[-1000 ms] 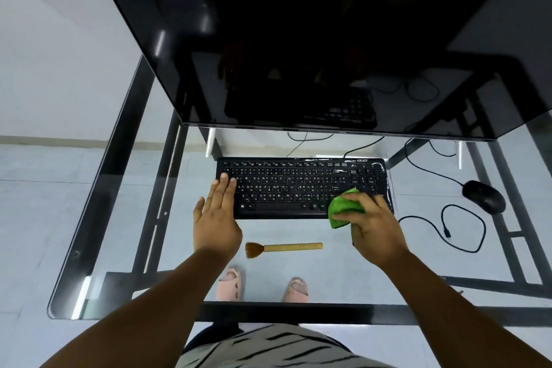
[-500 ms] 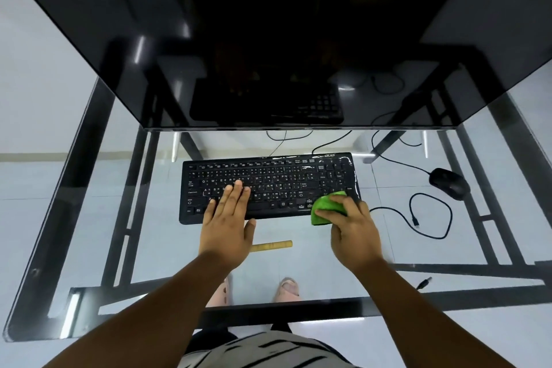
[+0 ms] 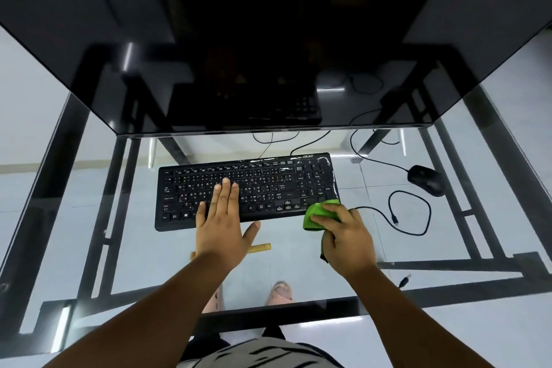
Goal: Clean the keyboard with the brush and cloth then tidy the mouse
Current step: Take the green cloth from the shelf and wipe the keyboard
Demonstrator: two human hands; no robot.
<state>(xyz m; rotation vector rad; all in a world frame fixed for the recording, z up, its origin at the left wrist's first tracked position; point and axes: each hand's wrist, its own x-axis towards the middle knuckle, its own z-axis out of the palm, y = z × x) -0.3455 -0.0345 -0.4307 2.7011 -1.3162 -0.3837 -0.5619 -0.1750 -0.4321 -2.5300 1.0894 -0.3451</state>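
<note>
A black keyboard [image 3: 268, 182] lies on the glass desk [image 3: 373, 245] under the monitor. My left hand [image 3: 222, 219] rests flat on its middle keys, fingers spread, holding nothing. My right hand [image 3: 346, 237] grips a green cloth [image 3: 316, 215] at the keyboard's near right corner. The wooden brush [image 3: 260, 248] lies on the glass just in front of the keyboard, mostly hidden behind my left hand. The black mouse [image 3: 427, 179] sits to the right, its cable [image 3: 418, 218] looped loosely with the plug end free.
A large dark monitor [image 3: 268, 39] overhangs the back of the desk. Black frame bars [image 3: 448, 266] run beneath the glass. Another loose plug [image 3: 404, 281] lies near the front right. My feet in slippers [image 3: 280, 291] show through the glass.
My left hand slid rightward from the keyboard's left end to its middle. The cloth stays at the near right corner. The camera view shifted, and the brush head went behind my left hand.
</note>
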